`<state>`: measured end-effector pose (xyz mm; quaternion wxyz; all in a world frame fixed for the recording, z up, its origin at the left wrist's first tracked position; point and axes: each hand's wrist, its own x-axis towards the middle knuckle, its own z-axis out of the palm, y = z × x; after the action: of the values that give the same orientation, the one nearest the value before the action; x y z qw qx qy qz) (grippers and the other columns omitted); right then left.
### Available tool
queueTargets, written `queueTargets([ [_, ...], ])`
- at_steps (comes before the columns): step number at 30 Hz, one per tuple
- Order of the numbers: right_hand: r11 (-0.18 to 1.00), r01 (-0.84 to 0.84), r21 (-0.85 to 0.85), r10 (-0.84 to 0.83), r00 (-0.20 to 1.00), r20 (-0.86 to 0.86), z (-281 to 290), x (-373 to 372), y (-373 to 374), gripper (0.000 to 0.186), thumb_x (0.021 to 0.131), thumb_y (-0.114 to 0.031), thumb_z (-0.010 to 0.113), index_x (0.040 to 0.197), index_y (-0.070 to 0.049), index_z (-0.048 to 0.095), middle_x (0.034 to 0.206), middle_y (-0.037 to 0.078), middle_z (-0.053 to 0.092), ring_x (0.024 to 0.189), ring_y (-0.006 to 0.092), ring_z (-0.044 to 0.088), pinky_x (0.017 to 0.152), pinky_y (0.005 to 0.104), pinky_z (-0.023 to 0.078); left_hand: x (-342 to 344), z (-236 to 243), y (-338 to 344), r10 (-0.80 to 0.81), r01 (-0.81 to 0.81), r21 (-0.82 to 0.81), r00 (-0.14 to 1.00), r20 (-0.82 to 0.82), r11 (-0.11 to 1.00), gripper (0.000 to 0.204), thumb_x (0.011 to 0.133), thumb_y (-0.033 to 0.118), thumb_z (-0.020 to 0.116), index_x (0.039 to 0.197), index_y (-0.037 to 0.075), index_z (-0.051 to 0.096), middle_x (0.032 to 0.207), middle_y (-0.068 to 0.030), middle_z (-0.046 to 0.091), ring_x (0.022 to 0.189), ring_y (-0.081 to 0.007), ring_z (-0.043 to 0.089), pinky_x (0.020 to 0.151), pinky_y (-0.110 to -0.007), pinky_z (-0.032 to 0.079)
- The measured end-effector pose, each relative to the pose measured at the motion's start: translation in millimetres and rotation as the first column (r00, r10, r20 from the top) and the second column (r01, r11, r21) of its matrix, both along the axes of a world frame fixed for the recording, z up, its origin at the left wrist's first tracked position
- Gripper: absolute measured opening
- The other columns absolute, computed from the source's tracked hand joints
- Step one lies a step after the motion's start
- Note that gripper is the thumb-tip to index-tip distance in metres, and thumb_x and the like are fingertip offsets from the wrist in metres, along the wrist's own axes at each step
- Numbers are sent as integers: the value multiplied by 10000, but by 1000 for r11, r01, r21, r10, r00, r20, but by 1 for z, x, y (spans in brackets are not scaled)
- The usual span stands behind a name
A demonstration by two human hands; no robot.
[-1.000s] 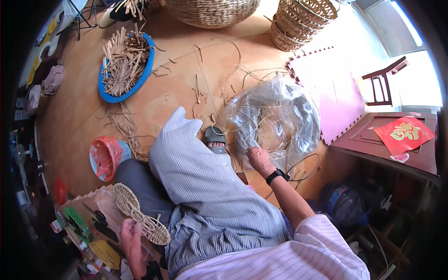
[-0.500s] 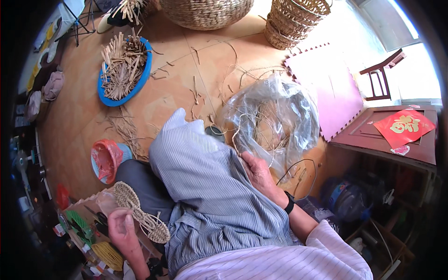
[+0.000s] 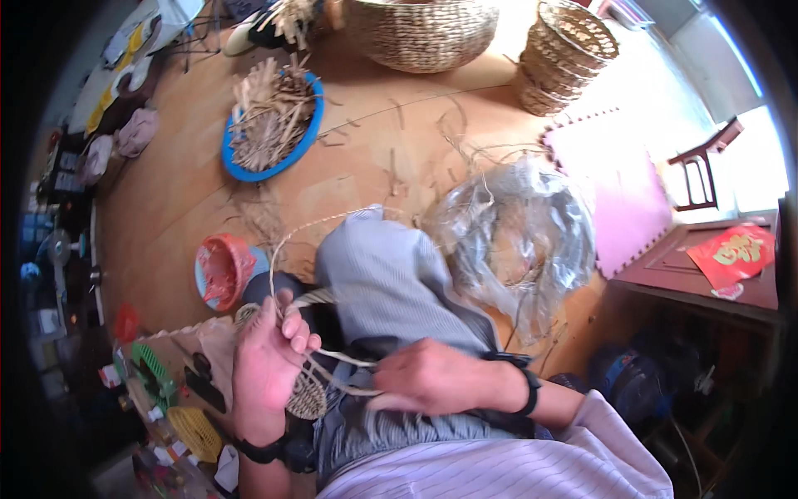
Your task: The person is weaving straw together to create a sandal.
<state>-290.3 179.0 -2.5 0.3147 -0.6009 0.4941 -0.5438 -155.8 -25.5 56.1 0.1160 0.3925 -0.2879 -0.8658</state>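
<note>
A plant-fibre cord (image 3: 349,359) is held above the lap, between the 2 hands. It is pinched by the thumb and fingers of the left hand (image 3: 270,358), and from there a thin loop is raised in an arc over the striped grey cloth (image 3: 382,258). By the right hand (image 3: 428,376), which is curled and slightly blurred, 2 strands are gripped; its fingertips cannot be seen clearly. Behind and below the left hand, a woven fibre sole (image 3: 307,397) is partly covered.

On the floor past the knees, a clear plastic bag (image 3: 569,241) is seen, with a coil of fibre (image 3: 515,237) inside. To its left, a small basket lined with a red plastic bag (image 3: 224,270) is placed near the leg. Farther away, a blue oval basin (image 3: 312,125) is filled with dry stalks (image 3: 270,116). At the top, a large woven basket (image 3: 424,33) and a stack of wicker baskets (image 3: 565,62) are found. At right, a pink foam mat (image 3: 611,191) is laid near a cabinet (image 3: 648,270).
</note>
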Motion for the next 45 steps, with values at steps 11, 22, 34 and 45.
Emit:
queueTargets([
  [11, 789, 291, 541, -614, 390, 686, -125, -71, 151, 417, 1037, -182, 551, 660, -150, 376, 580, -70, 310, 466, 58, 270, 433, 246, 230, 39, -6, -63, 166, -217, -224, 960, -225, 950, 230, 1106, 227, 437, 1070, 43, 570, 780, 1, 448, 685, -152, 461, 802, -353, 475],
  [22, 518, 505, 691, -829, 98, 550, -210, -110, 251, 339, 1072, -275, 558, 765, -172, 457, 613, -85, 296, 493, 41, 235, 449, 237, 201, 61, -24, -72, 124, -172, -481, 984, -131, 860, 226, 1083, 262, 508, 1048, 52, 582, 844, -27, 567, 910, -242, 670, 955, -448, 537],
  [34, -130, 576, 807, -953, -297, 58, -272, -157, 405, 258, 990, -353, 693, 839, -151, 641, 675, -70, 546, 513, 34, 453, 447, 190, 318, 61, -21, -85, 116, -65, -683, 993, 29, 727, 269, 1070, 288, 540, 1064, 30, 616, 997, -92, 686, 977, -243, 708, 904, -389, 576],
  [45, 106, 812, 574, -687, 477, -548, -302, -197, 364, 224, 905, -196, 716, 984, 9, 670, 905, 118, 680, 869, 238, 632, 793, 360, 492, 56, -29, -70, 223, -96, -734, 972, 78, 672, 234, 1063, 200, 561, 1075, -17, 647, 973, -106, 691, 899, -255, 743, 822, -346, 620],
])
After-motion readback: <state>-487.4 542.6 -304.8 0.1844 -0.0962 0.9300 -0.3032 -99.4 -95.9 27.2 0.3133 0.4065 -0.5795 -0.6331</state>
